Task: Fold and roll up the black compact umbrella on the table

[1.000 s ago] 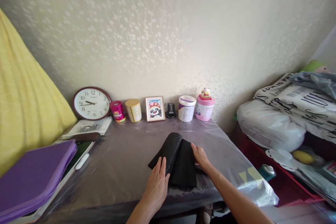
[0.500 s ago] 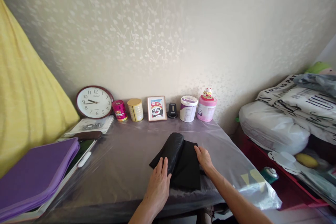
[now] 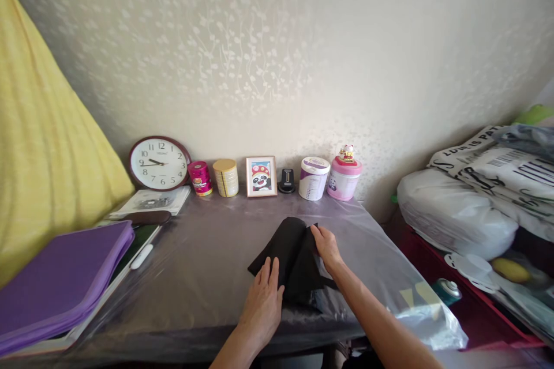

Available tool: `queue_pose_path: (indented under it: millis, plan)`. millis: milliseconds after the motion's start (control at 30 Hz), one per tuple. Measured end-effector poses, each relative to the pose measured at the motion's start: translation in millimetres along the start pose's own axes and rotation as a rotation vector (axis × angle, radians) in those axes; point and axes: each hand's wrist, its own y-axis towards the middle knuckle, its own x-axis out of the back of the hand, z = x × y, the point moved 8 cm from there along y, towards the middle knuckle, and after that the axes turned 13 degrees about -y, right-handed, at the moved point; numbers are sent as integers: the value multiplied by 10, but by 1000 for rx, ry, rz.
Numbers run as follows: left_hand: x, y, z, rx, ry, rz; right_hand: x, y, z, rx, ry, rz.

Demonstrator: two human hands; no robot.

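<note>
"What's there?"

"A plastic-covered table point(image 3: 208, 277) bearing a folded black cloth point(image 3: 283, 242), partly under the flat, extended left hand point(image 3: 263, 300) and left of the right hand point(image 3: 328, 249), which pinches its far edge."

"How will it handle?"

"Light and limp, I'd guess, perhaps slippery — take that loose edge."

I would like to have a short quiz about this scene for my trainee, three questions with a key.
1. True or false: the left hand rests against the black fabric.
2. Which hand grips the fabric near its upper edge?
3. What sits on the pink-lidded tub: A) a clock, B) a cat figurine, or C) a picture frame?

Key: 1. True. 2. The right hand. 3. B.
</note>
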Motion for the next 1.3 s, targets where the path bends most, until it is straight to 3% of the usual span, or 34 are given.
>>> queue_pose_path:
  millis: [233, 667, 900, 1167, 1300]
  plan:
    - [106, -67, -66, 51, 7, 108, -349, -83, 113, -237, 270, 235]
    - [120, -18, -149, 113, 41, 14, -460, -116, 166, -260, 322, 257]
    - [173, -51, -120, 74, -30, 48, -535, -99, 181, -237, 306, 266]
    - [255, 25, -77, 14, -91, -181, -664, -65, 204, -224, 302, 257]
    - [268, 42, 3, 16, -106, -232, -752, -14, 173, -185, 238, 249]
